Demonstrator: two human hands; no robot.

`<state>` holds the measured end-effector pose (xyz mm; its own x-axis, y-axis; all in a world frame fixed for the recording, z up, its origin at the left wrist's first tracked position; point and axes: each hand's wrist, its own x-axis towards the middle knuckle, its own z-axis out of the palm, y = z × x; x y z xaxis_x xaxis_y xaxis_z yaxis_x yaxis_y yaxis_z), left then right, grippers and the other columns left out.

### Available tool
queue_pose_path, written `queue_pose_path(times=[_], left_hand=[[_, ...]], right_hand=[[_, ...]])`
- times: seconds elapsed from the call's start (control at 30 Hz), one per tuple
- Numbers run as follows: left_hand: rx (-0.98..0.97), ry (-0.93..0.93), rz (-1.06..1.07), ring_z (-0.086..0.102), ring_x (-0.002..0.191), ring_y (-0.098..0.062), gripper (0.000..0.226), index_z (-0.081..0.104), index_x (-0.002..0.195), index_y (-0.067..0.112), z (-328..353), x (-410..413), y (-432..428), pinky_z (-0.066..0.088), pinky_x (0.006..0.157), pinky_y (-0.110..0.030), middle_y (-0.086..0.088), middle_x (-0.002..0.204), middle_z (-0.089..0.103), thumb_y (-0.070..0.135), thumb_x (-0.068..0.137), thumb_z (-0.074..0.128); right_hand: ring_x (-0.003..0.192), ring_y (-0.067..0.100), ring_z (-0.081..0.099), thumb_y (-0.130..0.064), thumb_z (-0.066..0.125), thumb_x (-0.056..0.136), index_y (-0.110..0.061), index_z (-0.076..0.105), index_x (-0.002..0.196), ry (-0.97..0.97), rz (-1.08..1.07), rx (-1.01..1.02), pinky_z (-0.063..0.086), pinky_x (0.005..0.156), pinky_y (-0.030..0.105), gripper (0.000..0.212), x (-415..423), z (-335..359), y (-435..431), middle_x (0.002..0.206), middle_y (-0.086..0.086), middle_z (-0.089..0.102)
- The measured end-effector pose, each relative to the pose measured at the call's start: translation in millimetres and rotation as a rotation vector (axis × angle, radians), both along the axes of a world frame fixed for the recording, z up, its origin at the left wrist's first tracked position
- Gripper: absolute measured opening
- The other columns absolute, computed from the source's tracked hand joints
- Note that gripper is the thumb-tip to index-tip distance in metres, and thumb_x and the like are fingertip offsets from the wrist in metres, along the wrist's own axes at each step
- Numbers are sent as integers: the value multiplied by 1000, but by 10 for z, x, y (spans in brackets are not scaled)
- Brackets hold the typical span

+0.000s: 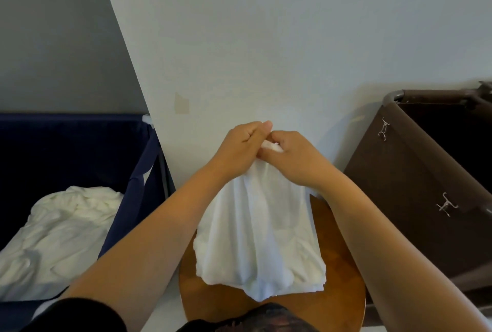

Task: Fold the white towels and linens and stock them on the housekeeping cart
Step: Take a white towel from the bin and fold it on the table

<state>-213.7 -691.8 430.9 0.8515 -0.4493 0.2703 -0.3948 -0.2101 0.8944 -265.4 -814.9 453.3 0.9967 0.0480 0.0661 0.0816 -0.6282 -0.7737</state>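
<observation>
A white towel (259, 236) hangs from both hands in the middle of the view, over a round wooden table (338, 286). My left hand (239, 149) and my right hand (291, 157) touch each other and pinch the towel's top edge together, with a bit of cloth showing between the fingers. The towel's lower end drapes onto the table top. A heap of crumpled white linens (58, 236) lies in the dark blue fabric bin (138, 180) at the left.
A brown fabric cart bag (415, 198) with metal hooks (383, 129) stands at the right. A pale wall (266, 39) rises directly behind the table. A dark sleeve shows at the bottom left.
</observation>
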Motion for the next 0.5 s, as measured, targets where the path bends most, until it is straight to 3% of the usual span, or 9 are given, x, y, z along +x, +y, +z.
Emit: queue_pose_path(times=[0.07, 0.13, 0.23, 0.3, 0.37, 0.43, 0.5], left_hand=[[-95, 129, 3, 47, 60, -9, 49, 54, 65, 5, -34, -37, 5, 38, 61, -21, 4, 61, 49, 32, 102, 36], [-60, 277, 13, 52, 68, -14, 56, 62, 78, 3, -145, 1, 48, 40, 67, -25, -6, 72, 54, 49, 98, 36], [21, 374, 69, 55, 73, -21, 54, 62, 84, 9, -318, 121, 228, 43, 75, -35, -13, 80, 56, 57, 93, 40], [47, 316, 130, 50, 57, -15, 49, 51, 65, 10, -374, 208, 346, 40, 68, -32, -4, 61, 51, 45, 97, 43], [85, 203, 173, 27, 41, -4, 49, 27, 57, 18, -345, 239, 375, 27, 56, -27, 13, 45, 28, 35, 99, 44], [192, 42, 123, 24, 41, -7, 49, 22, 57, 20, -235, 198, 285, 24, 54, -27, 11, 47, 23, 32, 99, 44], [299, -123, 27, 32, 45, -7, 49, 28, 54, 19, -117, 83, 113, 26, 53, -24, 8, 50, 28, 29, 99, 45]], right_hand=[[51, -1, 43, -27, 60, 90, -10, 59, 77, -73, -67, 85, 34, 49, 11, 22, -21, 73, -1, 64, -6, 51], [50, -1, 43, -23, 61, 89, -14, 57, 70, -149, -167, 199, 36, 51, 14, 21, -19, 180, -54, 61, -7, 50], [58, 11, 48, -20, 61, 89, -12, 57, 70, -207, -302, 335, 38, 56, 25, 21, 2, 313, -310, 63, -2, 51], [63, 16, 47, -20, 61, 89, -5, 61, 79, -140, -348, 137, 36, 57, 27, 18, 16, 246, -502, 68, 2, 53], [76, 16, 50, -20, 62, 89, -9, 63, 92, -18, -317, -108, 36, 60, 25, 12, 18, 69, -624, 86, 2, 57], [97, 10, 48, -25, 62, 90, -23, 59, 116, 83, -175, -180, 38, 74, 22, 26, -31, -67, -547, 111, -9, 52], [105, 5, 46, -28, 58, 92, -26, 49, 131, 123, 3, -144, 35, 81, 16, 40, -78, -116, -333, 118, -17, 46]])
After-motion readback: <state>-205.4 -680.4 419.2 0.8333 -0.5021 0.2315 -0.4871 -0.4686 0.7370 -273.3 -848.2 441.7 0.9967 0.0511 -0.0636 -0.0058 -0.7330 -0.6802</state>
